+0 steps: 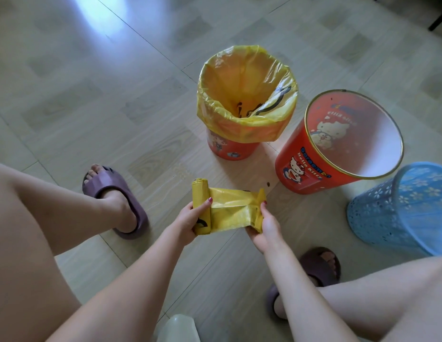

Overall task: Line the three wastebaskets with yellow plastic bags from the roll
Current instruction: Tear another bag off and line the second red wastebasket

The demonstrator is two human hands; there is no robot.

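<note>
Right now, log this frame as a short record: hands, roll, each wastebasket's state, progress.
left hand: grips the yellow bag roll
right hand: pinches the free end of the unrolled bag
far red wastebasket: lined, yellow liner folded over rim
near red wastebasket: unlined, no bag inside
blue wastebasket: unlined as far as visible, partly cut off by the frame
progress: one of three lined

Bare arms and legs, no sleeves in view; dark red polished fingernails; thick purple rubber slide sandals on both feet.
</note>
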